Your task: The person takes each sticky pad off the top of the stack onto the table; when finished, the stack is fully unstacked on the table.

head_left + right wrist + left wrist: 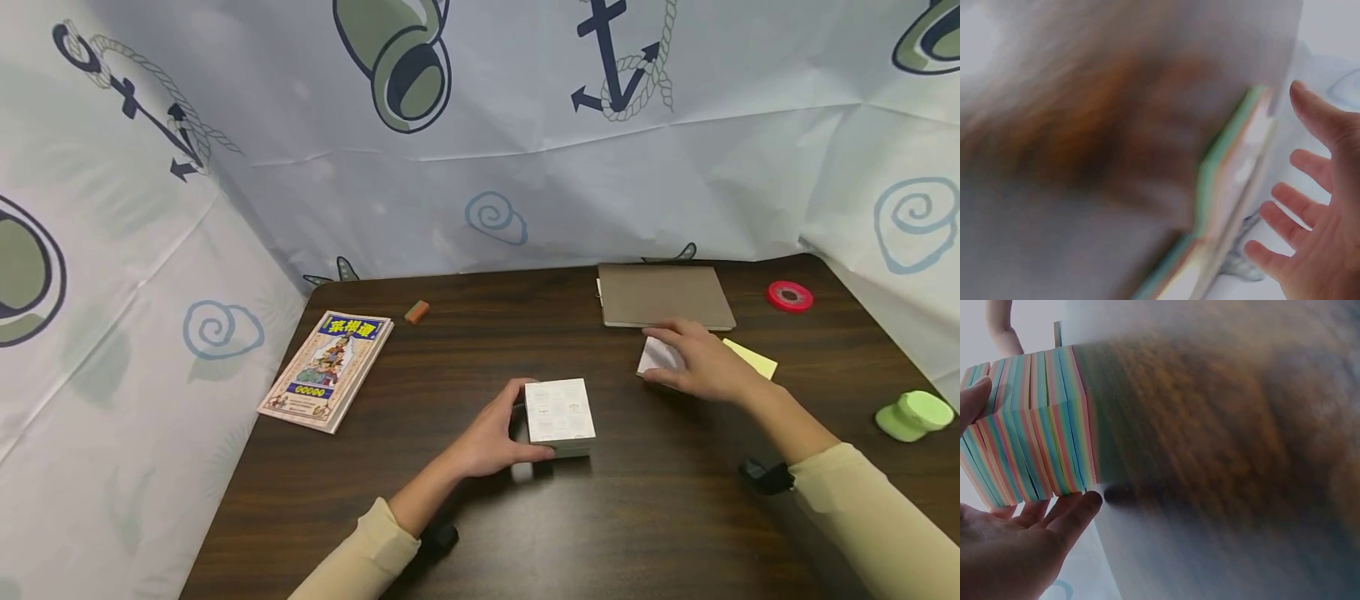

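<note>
My left hand holds a square stack of sticky note pads near the table's middle, thumb on one side and fingers on the other. The top of the stack is white with faint print. Its sides show bands of pink, yellow, green and blue sheets in the left wrist view, where the stack stands on its pads' edges to the camera. My right hand is over a white-topped pad; in the right wrist view its fingers are spread, apart from the pad. A yellow pad lies partly behind that hand.
A grey-brown notebook lies at the back, with a red round tape roll to its right. A green container is at the right edge. An illustrated book and a small eraser-like block lie left on the dark table.
</note>
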`<state>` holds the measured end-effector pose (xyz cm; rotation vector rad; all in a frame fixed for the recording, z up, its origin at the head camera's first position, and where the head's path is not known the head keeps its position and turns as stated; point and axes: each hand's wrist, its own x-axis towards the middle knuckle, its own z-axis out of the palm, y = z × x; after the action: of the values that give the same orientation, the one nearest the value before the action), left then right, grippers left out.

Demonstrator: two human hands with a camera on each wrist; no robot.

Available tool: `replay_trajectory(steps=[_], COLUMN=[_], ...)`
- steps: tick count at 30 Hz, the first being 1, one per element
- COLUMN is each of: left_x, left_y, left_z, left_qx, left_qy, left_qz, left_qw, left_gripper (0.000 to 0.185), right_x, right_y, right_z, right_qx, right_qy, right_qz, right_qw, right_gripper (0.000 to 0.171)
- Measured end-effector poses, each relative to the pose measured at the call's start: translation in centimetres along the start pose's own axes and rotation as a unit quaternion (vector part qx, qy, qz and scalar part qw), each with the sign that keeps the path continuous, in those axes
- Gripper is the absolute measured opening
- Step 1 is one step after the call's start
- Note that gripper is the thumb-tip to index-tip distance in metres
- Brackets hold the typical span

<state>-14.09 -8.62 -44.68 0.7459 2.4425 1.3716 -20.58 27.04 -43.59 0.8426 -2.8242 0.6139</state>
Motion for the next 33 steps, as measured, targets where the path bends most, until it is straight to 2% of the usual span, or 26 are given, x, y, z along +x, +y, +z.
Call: replay_trajectory(steps=[2, 5, 11, 15, 18, 22, 33], left_x=[0.0, 0.0, 0.1, 0.1, 0.1, 0.1, 0.1], left_y=[0.1, 0.2, 0.0, -0.2, -0.3, -0.5, -0.3], left_z=[0.0, 0.0, 0.0, 0.0, 0.0, 0.0, -0.1], left_qx=[0.001, 0.007, 0.011, 0.011, 0.011, 0.007, 0.015], left_qy=[0.000, 0.003, 0.001, -0.005, -0.011, -0.015, -0.022], left_qz=[-0.001, -0.003, 0.005, 0.007, -0.001, -0.007, -0.014], left_qw=[1.0000, 1.0000, 0.9999, 0.9999, 0.9999, 0.9998, 0.9995], left_gripper=[0.088, 0.089, 0.088, 0.087, 0.087, 0.085, 0.084], right_x=[0.4, 1.1, 1.8, 2.0, 2.1, 2.4, 2.8], right_y=[-1.4, -4.3, -10.5, -13.2, -14.2, -14.5, -14.8], right_z=[-0.5, -1.1, -0.8, 0.3, 1.2, 2.1, 2.1], right_qx=[0.007, 0.027, 0.053, 0.056, 0.053, 0.054, 0.049], right_qy=[0.005, -0.009, -0.064, -0.104, -0.123, -0.119, -0.105], right_qz=[-0.012, -0.032, -0.090, -0.122, -0.136, -0.147, -0.158], right_qw=[1.000, 0.999, 0.992, 0.986, 0.982, 0.981, 0.981], right_gripper=[0.067, 0.066, 0.075, 0.083, 0.086, 0.085, 0.081])
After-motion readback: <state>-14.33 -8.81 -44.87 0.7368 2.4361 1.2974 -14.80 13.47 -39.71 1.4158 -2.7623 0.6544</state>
